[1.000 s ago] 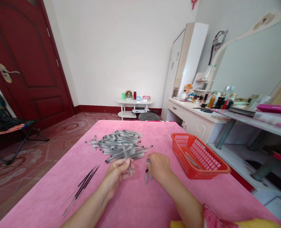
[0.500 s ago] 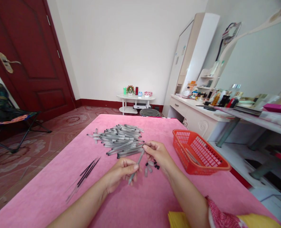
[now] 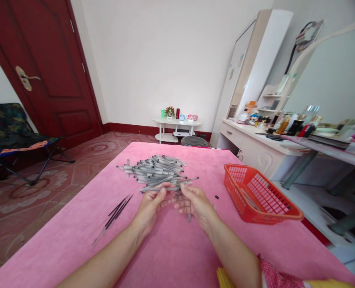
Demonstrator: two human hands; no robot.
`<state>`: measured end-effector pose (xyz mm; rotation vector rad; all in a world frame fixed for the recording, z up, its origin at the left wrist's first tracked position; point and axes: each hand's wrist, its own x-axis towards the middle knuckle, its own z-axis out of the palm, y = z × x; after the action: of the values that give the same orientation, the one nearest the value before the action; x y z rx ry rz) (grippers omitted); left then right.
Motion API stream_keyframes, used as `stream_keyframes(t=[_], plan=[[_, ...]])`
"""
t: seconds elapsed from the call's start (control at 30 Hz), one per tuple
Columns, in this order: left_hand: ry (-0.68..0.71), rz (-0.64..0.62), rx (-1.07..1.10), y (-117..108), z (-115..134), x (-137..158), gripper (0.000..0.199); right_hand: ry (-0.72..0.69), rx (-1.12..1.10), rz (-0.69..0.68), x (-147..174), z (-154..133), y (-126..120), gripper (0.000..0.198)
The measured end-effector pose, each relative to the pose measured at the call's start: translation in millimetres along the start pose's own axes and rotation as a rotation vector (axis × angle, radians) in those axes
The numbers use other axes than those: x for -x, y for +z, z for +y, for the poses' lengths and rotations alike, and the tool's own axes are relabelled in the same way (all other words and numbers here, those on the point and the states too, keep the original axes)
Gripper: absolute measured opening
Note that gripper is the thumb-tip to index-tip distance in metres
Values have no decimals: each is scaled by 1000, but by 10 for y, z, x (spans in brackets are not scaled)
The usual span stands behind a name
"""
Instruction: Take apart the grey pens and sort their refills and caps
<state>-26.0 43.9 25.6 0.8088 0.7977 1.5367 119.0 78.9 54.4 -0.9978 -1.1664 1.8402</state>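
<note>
My left hand (image 3: 153, 206) is closed, thumb against index finger, around a slim grey translucent pen (image 3: 169, 189). Close beside it, my right hand (image 3: 197, 204) pinches near the other end of that pen; motion blurs its fingers. Right behind both hands lies a pile of similar pens (image 3: 156, 170) with dark ends. A clear cap (image 3: 189, 218) shows under my right hand, which covers other small parts. To its right lies a small black plug (image 3: 217, 197). Several thin dark refills (image 3: 117, 212) lie left of my left hand.
A red plastic basket (image 3: 261, 200) stands on the right of the pink-covered table (image 3: 171, 256), with a few slim pieces inside. Beyond it is a white dressing table (image 3: 255, 144) crowded with bottles. A folding chair (image 3: 21, 136) stands left, near the red door (image 3: 51, 72).
The pen has swung from a steep slant to nearly level. My hands have come closer together, my right hand now over the small caps. The view has turned slightly left.
</note>
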Motion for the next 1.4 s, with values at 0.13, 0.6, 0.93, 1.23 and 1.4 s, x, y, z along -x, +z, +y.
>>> stream_keyframes(t=[0.13, 0.6, 0.93, 1.23, 1.4], plan=[[7, 24, -35, -68, -20, -41, 27, -48, 89, 26, -45, 38, -14, 45], [-37, 121, -66, -80, -30, -60, 27, -482, 620, 135, -65, 71, -48, 6], [-19, 118, -77, -90, -27, -67, 27, -406, 591, 75, -82, 81, -58, 19], [-12, 125, -82, -92, -26, -58, 28, -432, 673, 103, -105, 123, -99, 30], [-12, 131, -82, -98, -37, -54, 29, -455, 635, 104, -87, 108, -85, 22]])
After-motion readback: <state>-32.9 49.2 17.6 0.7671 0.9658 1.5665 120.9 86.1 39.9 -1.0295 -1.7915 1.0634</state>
